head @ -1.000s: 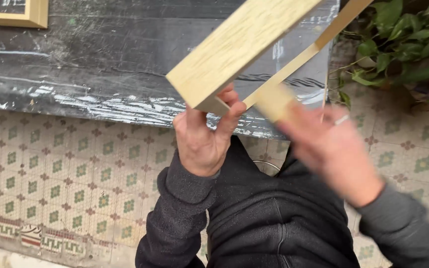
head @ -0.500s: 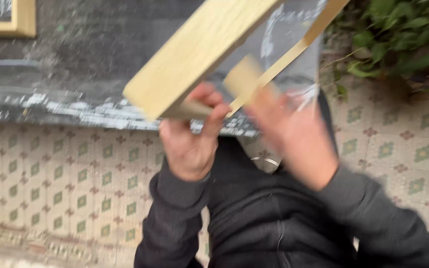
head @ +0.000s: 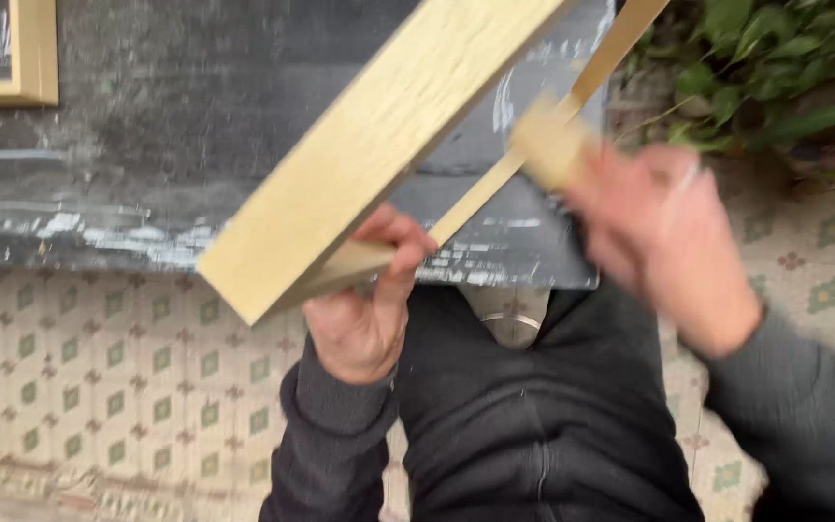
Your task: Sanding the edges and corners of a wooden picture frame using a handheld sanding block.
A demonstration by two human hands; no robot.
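My left hand [head: 364,300] grips the lower corner of a pale wooden frame [head: 379,145] and holds it tilted up toward the upper right, above a dark sheet. The frame's thin far side [head: 620,48] runs up to the top edge. My right hand [head: 664,242], blurred by motion, is closed around a small tan block [head: 548,145] that rests against the inner edge of that thin side. Both arms are in dark grey sleeves.
A dark, white-streaked sheet [head: 147,155] covers the ground ahead. Another wooden frame's corner [head: 21,68] lies on it at the upper left. Patterned floor tiles [head: 99,377] lie below, green plants [head: 775,68] at the upper right. A shoe tip [head: 509,314] shows under the sheet's edge.
The frame's lower corner has shifted left. My right hand with the block has slid up and to the right along the thin side of the frame.
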